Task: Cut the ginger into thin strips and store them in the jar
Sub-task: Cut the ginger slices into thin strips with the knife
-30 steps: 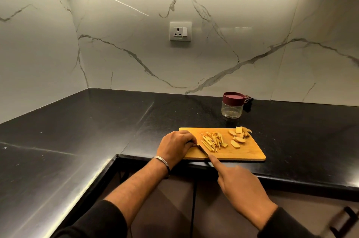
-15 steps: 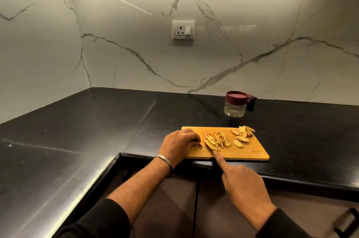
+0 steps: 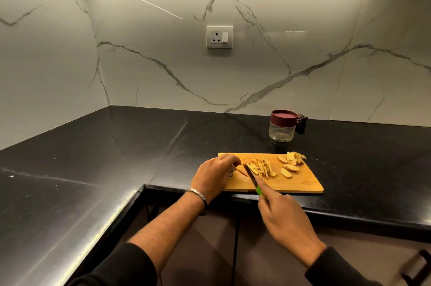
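The counter was black and shiny, and it bent round a corner like the letter L. A wooden cutting board lay flat on the counter, right at its front edge. A little clear jar with a dark red lid stood on the counter behind the cutting board, near the wall. A small dark thing sat on the counter just beside the jar, farther from the cutting board, too dim to make out. To the left of the cutting board, light shone along the counter's inner edge.
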A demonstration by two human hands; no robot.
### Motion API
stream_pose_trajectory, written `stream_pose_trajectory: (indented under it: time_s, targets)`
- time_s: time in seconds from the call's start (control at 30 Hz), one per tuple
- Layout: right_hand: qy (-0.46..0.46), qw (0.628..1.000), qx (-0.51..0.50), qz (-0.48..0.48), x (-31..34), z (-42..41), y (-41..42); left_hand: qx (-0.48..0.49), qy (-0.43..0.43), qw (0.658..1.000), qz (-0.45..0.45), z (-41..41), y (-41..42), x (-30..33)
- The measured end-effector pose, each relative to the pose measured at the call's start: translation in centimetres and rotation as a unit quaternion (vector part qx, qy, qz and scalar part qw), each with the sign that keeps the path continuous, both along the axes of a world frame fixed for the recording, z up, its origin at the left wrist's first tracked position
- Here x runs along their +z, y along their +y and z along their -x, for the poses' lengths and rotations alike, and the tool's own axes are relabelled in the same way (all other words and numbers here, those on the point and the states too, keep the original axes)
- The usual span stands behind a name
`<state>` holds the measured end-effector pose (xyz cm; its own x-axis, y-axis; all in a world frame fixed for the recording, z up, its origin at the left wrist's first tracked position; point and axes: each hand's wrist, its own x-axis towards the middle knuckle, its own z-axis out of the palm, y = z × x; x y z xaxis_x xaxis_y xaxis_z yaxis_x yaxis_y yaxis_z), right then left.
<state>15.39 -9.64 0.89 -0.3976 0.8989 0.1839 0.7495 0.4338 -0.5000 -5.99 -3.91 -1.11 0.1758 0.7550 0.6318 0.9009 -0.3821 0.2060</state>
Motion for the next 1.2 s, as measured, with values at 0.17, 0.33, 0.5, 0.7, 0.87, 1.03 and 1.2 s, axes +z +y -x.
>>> stream_pose_trajectory:
  time_s: [0.17, 0.33, 0.5, 0.7, 0.87, 1.03, 1.2]
  targets:
    - [-0.069, 0.997, 0.025, -0.024, 0.5, 1.0, 0.8, 0.024, -0.017, 0.999, -0.023, -0.1, 0.2, -0.1]
    - [-0.125, 0.991, 0.026, -0.048, 1.1, 1.4, 2.1, 0.026, -0.012, 0.999, -0.023, 0.1, 0.3, -0.2]
    - [-0.157, 0.987, 0.011, -0.033, 1.8, 0.7, 3.7, 0.029, -0.011, 0.999, -0.021, 0.1, 0.3, -0.2]
    - [-0.131, 0.991, -0.011, -0.039, 1.4, 0.0, 4.0, 0.027, -0.005, 0.999, -0.025, 0.1, 0.2, -0.3]
    - [-0.132, 0.99, 0.004, -0.046, 0.9, 0.1, 3.7, 0.027, -0.002, 0.999, -0.028, 0.1, 0.3, -0.3]
    - [-0.129, 0.991, -0.009, -0.037, 1.1, -0.2, 4.2, 0.025, -0.001, 0.999, -0.026, 0.2, 0.4, -0.4]
    - [-0.126, 0.991, 0.007, -0.036, 0.9, -0.4, 4.3, 0.02, -0.026, 0.999, -0.027, 0.3, 0.5, -0.4]
